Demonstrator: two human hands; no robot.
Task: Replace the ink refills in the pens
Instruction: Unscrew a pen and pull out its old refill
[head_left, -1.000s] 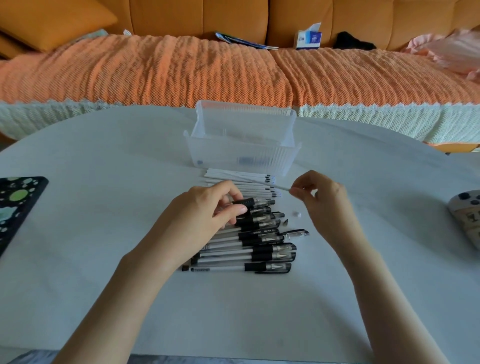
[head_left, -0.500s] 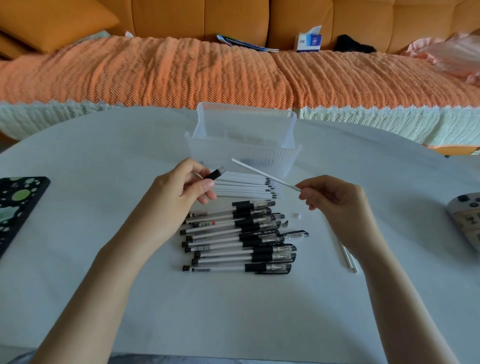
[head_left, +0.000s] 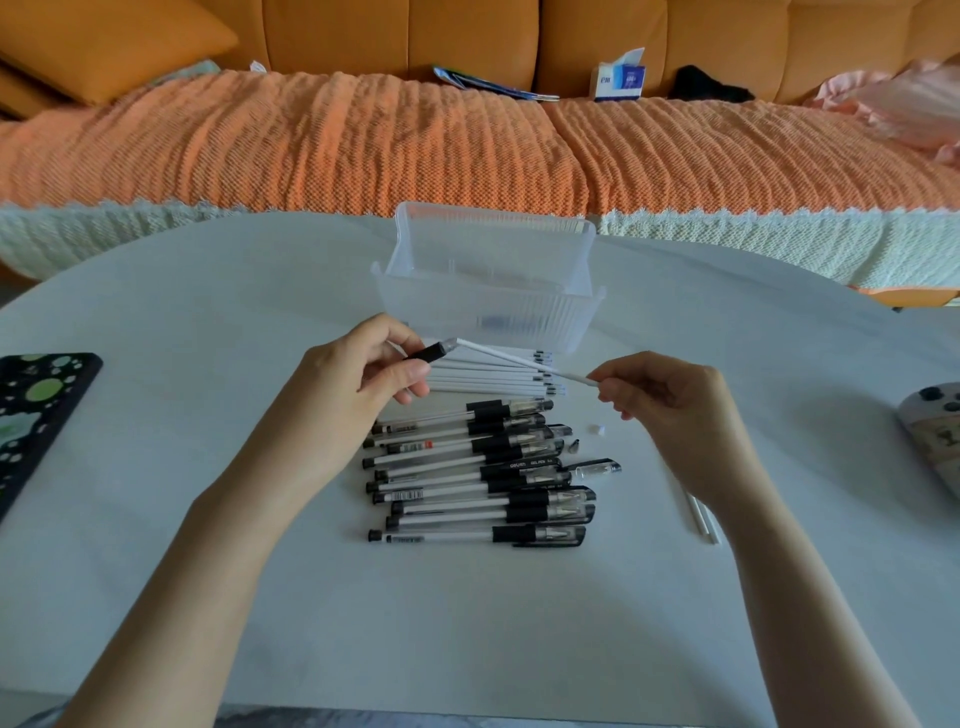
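Note:
My left hand (head_left: 358, 374) grips a pen barrel (head_left: 428, 352) by its black grip section, open end pointing right. My right hand (head_left: 660, 395) pinches the tip end of a white ink refill (head_left: 519, 359), whose far end touches the barrel's mouth. Below the hands lies a row of several black-and-clear gel pens (head_left: 483, 473) on the white table (head_left: 156, 467). A stack of white refills (head_left: 493, 374) lies just behind them. A loose clear cap (head_left: 597, 469), a metal pen tip (head_left: 574, 445) and a tiny white piece (head_left: 597, 429) sit right of the row.
A clear plastic bin (head_left: 488, 280) stands behind the refills. Two used refills (head_left: 701, 517) lie under my right forearm. A dark patterned tablet case (head_left: 36, 415) is at the left edge, a game controller (head_left: 935, 431) at the right edge. An orange sofa runs beyond the table.
My left hand lifted a pen barrel off the row and raised it. My right hand brought the white refill over so its end meets the barrel's opening.

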